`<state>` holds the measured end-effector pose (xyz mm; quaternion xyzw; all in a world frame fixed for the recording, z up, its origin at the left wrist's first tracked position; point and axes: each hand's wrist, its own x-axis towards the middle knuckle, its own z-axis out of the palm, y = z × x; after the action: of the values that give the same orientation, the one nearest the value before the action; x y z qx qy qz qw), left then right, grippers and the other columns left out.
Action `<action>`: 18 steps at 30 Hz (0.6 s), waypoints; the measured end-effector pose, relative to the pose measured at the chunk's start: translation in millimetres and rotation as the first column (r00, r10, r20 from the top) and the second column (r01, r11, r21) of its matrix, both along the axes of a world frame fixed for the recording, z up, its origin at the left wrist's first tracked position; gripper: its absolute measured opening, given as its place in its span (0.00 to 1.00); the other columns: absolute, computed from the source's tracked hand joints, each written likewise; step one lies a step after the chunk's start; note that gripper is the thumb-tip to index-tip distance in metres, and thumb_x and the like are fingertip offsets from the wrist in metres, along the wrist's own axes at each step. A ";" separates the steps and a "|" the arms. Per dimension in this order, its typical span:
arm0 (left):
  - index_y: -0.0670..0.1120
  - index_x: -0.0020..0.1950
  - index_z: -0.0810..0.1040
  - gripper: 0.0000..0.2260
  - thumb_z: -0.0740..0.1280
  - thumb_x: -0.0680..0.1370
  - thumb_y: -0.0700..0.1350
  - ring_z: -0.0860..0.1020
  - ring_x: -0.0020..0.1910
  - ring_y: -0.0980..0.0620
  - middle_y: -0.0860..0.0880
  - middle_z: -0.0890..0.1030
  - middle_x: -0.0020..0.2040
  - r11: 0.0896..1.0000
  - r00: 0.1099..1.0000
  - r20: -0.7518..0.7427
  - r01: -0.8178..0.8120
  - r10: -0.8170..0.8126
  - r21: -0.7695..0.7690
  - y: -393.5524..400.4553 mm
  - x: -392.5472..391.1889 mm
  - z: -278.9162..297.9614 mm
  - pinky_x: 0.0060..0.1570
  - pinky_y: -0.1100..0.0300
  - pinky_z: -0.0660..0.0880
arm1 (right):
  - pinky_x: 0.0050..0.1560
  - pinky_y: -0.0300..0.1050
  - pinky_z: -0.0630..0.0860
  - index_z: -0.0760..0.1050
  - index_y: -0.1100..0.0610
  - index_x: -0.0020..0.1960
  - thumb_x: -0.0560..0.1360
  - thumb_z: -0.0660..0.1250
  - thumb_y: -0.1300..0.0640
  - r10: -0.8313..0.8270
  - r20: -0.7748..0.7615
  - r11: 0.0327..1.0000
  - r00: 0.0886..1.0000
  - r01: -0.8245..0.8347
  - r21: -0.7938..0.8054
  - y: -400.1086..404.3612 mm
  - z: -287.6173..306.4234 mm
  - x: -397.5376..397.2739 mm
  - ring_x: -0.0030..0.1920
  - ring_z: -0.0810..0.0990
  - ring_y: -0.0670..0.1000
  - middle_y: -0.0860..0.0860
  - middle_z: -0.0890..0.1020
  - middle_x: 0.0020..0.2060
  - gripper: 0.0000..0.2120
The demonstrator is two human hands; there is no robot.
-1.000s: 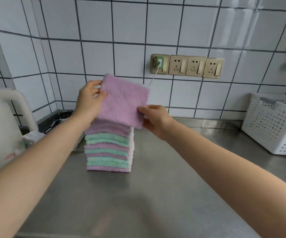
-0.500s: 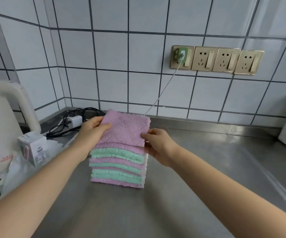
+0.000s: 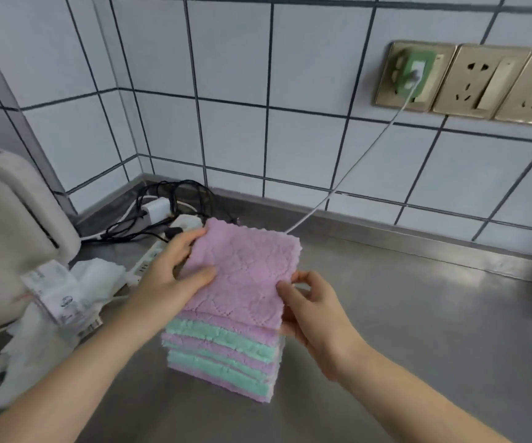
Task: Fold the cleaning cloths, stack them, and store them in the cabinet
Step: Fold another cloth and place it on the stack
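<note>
The kettle (image 3: 8,238) at far left is cut off by the frame. On the steel counter (image 3: 418,330), the stack (image 3: 223,356) of pink and green cloths stands upright, its back hidden. The pink cloth (image 3: 242,273) lies flat on top, perhaps slightly skewed. The left hand (image 3: 168,276) and right hand (image 3: 309,308) pinch its side edges.

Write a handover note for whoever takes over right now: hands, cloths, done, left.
Left hand: grips the top pink cloth at its left edge, thumb on top.
Right hand: pinches the same cloth's right front corner.
The cloth lies on the stack of folded pink and green cloths on the steel counter.
Done: cloths folded and stacked.
Left: square up the top cloth, carry the stack to the cabinet, which is not in view.
</note>
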<state>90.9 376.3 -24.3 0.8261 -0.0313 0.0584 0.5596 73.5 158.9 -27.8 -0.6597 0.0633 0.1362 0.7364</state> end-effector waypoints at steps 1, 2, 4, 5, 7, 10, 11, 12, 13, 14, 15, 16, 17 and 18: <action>0.67 0.66 0.68 0.25 0.71 0.74 0.48 0.68 0.58 0.77 0.70 0.72 0.60 1.000 1.000 -0.019 -0.022 0.022 -0.006 -2.9 -3.4 1.6 0.57 0.66 0.67 | 0.39 0.49 0.83 0.68 0.63 0.56 0.79 0.61 0.60 -0.014 -0.004 1.000 1.000 0.014 -0.018 0.9 3.3 -0.7 0.42 0.82 0.58 0.69 0.80 0.50 0.08; 0.64 0.68 0.68 0.26 0.71 0.74 0.47 0.68 0.60 0.74 0.67 0.72 0.62 0.999 0.998 -0.042 -0.037 0.035 -0.031 -5.4 -6.8 7.0 0.59 0.66 0.67 | 0.38 0.47 0.82 0.69 0.63 0.55 0.79 0.62 0.60 -0.023 -0.017 0.999 1.000 0.022 -0.038 1.5 9.0 -1.6 0.40 0.82 0.56 0.67 0.81 0.46 0.08; 0.57 0.70 0.69 0.26 0.71 0.74 0.45 0.70 0.59 0.73 0.63 0.73 0.63 0.996 0.994 -0.078 -0.080 0.076 -0.048 -11.8 -16.4 14.4 0.55 0.73 0.69 | 0.33 0.41 0.79 0.71 0.64 0.54 0.79 0.62 0.60 -0.030 -0.053 0.994 0.998 0.024 -0.105 3.3 17.0 -6.0 0.34 0.81 0.49 0.59 0.81 0.39 0.08; 0.56 0.70 0.69 0.25 0.71 0.75 0.44 0.71 0.56 0.75 0.64 0.73 0.62 0.994 0.991 -0.094 -0.099 0.094 -0.040 -13.5 -20.5 23.1 0.51 0.78 0.69 | 0.32 0.39 0.78 0.72 0.64 0.54 0.79 0.63 0.60 -0.039 -0.082 0.990 0.996 0.027 -0.142 2.7 24.9 -7.4 0.32 0.80 0.47 0.56 0.80 0.37 0.08; 0.54 0.69 0.69 0.24 0.70 0.75 0.43 0.72 0.56 0.72 0.64 0.74 0.60 0.992 0.987 -0.109 -0.125 0.121 -0.028 -17.1 -33.1 34.8 0.50 0.77 0.70 | 0.34 0.39 0.79 0.74 0.65 0.53 0.78 0.63 0.60 -0.047 -0.142 0.982 0.989 0.020 -0.187 2.9 35.2 -13.8 0.35 0.79 0.48 0.57 0.80 0.39 0.09; 0.51 0.71 0.69 0.24 0.69 0.76 0.41 0.75 0.59 0.58 0.55 0.75 0.64 0.975 0.959 -0.185 -0.221 0.214 -0.021 -16.0 -51.8 52.9 0.58 0.59 0.73 | 0.41 0.42 0.81 0.74 0.64 0.56 0.77 0.65 0.60 -0.092 -0.196 0.979 0.976 0.053 -0.197 -1.1 57.6 -26.9 0.40 0.83 0.51 0.58 0.82 0.46 0.10; 0.50 0.71 0.69 0.24 0.68 0.76 0.40 0.75 0.57 0.58 0.52 0.75 0.65 0.964 0.948 -0.193 -0.263 0.251 -0.035 -15.1 -60.9 57.2 0.57 0.58 0.72 | 0.43 0.43 0.82 0.73 0.63 0.57 0.76 0.65 0.59 -0.092 -0.186 0.972 0.978 0.047 -0.230 -3.4 62.5 -34.8 0.41 0.84 0.51 0.57 0.83 0.47 0.12; 0.49 0.70 0.69 0.23 0.68 0.76 0.39 0.75 0.56 0.59 0.52 0.75 0.64 0.959 0.942 -0.202 -0.280 0.267 -0.039 -13.0 -69.7 65.9 0.56 0.60 0.72 | 0.45 0.45 0.82 0.73 0.61 0.59 0.76 0.65 0.58 -0.106 -0.184 0.962 0.977 0.054 -0.268 -8.1 71.8 -46.5 0.43 0.84 0.51 0.55 0.83 0.47 0.13; 0.50 0.69 0.70 0.22 0.68 0.76 0.39 0.76 0.55 0.59 0.52 0.76 0.63 0.951 0.935 -0.202 -0.306 0.292 -0.036 -11.6 -77.2 72.0 0.54 0.62 0.72 | 0.48 0.47 0.82 0.73 0.59 0.59 0.75 0.65 0.57 -0.107 -0.177 0.945 0.978 0.045 -0.323 -12.9 78.0 -54.7 0.44 0.84 0.50 0.53 0.82 0.47 0.14; 0.51 0.68 0.71 0.21 0.68 0.76 0.39 0.77 0.54 0.59 0.53 0.77 0.61 0.948 0.932 -0.193 -0.318 0.307 -0.023 -10.7 -86.7 78.2 0.51 0.64 0.72 | 0.50 0.49 0.81 0.73 0.57 0.60 0.75 0.65 0.56 -0.109 -0.165 0.929 0.980 0.042 -0.367 -18.6 82.3 -66.3 0.45 0.84 0.50 0.51 0.82 0.46 0.14; 0.52 0.65 0.72 0.19 0.67 0.76 0.39 0.78 0.53 0.59 0.54 0.79 0.58 0.950 0.935 -0.180 -0.312 0.306 -0.002 -11.6 -93.1 84.9 0.49 0.65 0.72 | 0.52 0.51 0.80 0.74 0.56 0.59 0.75 0.65 0.55 -0.118 -0.159 0.914 0.980 0.045 -0.404 -25.7 88.4 -77.1 0.46 0.83 0.50 0.51 0.82 0.46 0.13; 0.53 0.63 0.73 0.17 0.67 0.76 0.39 0.78 0.52 0.60 0.55 0.80 0.56 0.952 0.939 -0.159 -0.307 0.304 0.005 -13.4 -95.3 90.8 0.49 0.64 0.73 | 0.53 0.52 0.80 0.75 0.55 0.58 0.76 0.65 0.55 -0.134 -0.140 0.898 0.981 0.060 -0.436 -33.8 91.9 -83.1 0.47 0.82 0.50 0.50 0.82 0.47 0.12; 0.54 0.61 0.74 0.15 0.67 0.77 0.39 0.78 0.51 0.60 0.56 0.81 0.53 0.958 0.948 -0.139 -0.288 0.286 0.004 -19.5 -96.5 97.7 0.51 0.62 0.74 | 0.54 0.52 0.79 0.76 0.53 0.56 0.76 0.65 0.55 -0.149 -0.119 0.884 0.982 0.078 -0.461 -45.4 96.7 -90.4 0.48 0.82 0.49 0.50 0.82 0.47 0.10; 0.55 0.59 0.75 0.13 0.67 0.77 0.40 0.79 0.51 0.60 0.56 0.81 0.51 0.963 0.956 -0.121 -0.269 0.267 0.000 -26.8 -95.4 107.0 0.53 0.60 0.74 | 0.54 0.52 0.79 0.76 0.52 0.55 0.77 0.64 0.55 -0.163 -0.097 0.873 0.982 0.098 -0.478 -56.6 101.9 -94.8 0.48 0.81 0.48 0.49 0.82 0.47 0.08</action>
<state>-4.5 349.5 82.6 0.8200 0.1153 0.0841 0.5543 -21.3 102.3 74.1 -0.8022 0.1884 0.1108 0.5556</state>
